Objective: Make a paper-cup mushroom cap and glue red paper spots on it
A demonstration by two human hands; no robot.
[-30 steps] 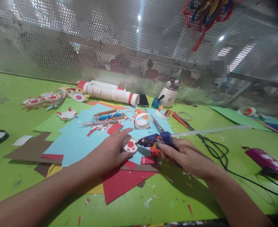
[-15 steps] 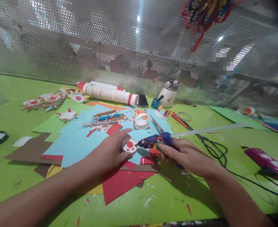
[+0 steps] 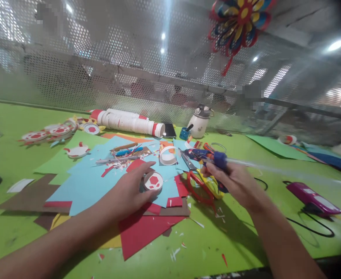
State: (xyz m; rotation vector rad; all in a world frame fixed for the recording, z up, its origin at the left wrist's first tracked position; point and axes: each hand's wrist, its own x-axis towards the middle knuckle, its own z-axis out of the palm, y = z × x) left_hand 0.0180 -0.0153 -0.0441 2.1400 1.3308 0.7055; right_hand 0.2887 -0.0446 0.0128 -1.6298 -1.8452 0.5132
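Between the thumb and fingers of my left hand (image 3: pixel 134 186) is a small round white paper piece (image 3: pixel 153 181) with red shapes on its face, held over light blue paper (image 3: pixel 97 182). My right hand (image 3: pixel 231 176) is wrapped round a dark blue glue gun (image 3: pixel 209 156), with a long clear glue stick (image 3: pixel 263 166) out of its back end. The nozzle points left, raised and apart from the paper piece. Beneath the glue gun lie scissors (image 3: pixel 201 190) with red and yellow handles, partly covered by it. A white paper ring (image 3: pixel 168 156) stands just beyond my left hand.
Pens and paper scraps (image 3: pixel 124 155) lie on the blue sheet. Farther back are a stack of white paper cups (image 3: pixel 129 123), a phone (image 3: pixel 169 130), a blue jar (image 3: pixel 184 133) and a white bottle (image 3: pixel 198 123). Red-and-white paper turtles (image 3: pixel 60 131) lie left. A magenta device (image 3: pixel 314 198) with a black cord sits right.
My right hand has drawn the glue gun away from the paper piece, up and to the right, uncovering the scissors. My left hand keeps its hold. The camera view has shifted slightly.
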